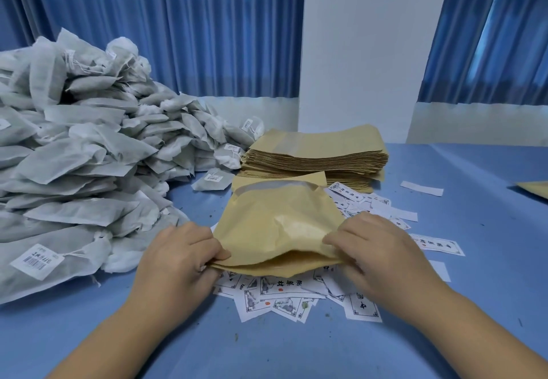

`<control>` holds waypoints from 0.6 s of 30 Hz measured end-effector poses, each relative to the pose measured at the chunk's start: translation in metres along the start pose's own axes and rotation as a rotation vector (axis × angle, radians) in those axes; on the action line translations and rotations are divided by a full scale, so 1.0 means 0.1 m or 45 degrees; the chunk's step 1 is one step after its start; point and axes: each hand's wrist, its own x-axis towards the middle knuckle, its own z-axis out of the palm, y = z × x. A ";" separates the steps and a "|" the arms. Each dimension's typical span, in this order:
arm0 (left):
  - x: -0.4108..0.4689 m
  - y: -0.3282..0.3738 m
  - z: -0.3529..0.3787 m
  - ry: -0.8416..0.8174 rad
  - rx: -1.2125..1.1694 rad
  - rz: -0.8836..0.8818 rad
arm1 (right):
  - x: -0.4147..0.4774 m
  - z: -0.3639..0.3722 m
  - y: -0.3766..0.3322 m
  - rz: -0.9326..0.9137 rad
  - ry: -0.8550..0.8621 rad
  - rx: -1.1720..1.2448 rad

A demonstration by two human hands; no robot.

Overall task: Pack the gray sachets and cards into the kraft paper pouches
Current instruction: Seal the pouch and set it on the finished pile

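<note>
Looks barely started: pinching the near edge of one pouch (275,221) apart at 6 o'clock with left hand (181,255) and right hand (376,248), contents hidden, sachets (74,156) heaped at 9, cards (275,295) underneath, spare pouches (317,153) stacked at 12.

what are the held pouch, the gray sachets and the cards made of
Pouch: matte tan kraft paper, going by its soft creases and dull surface. Sachets: probably thin non-woven fabric, fuzzy, slightly see-through, with string ties. Cards: thin white printed paper, likely uncoated; no gloss shows.
</note>
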 end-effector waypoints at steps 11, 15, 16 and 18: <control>0.17 0.32 0.10 -0.179 0.350 0.297 | 0.02 0.15 -0.06 -0.032 0.070 -0.081; 0.20 0.35 0.10 -0.329 0.287 0.249 | 0.02 0.16 -0.09 -0.026 0.049 -0.146; 0.20 0.35 0.10 -0.332 0.263 0.227 | 0.03 0.17 -0.11 -0.048 0.057 -0.165; 0.20 0.35 0.11 -0.319 0.251 0.175 | 0.06 0.19 -0.14 -0.112 0.071 -0.218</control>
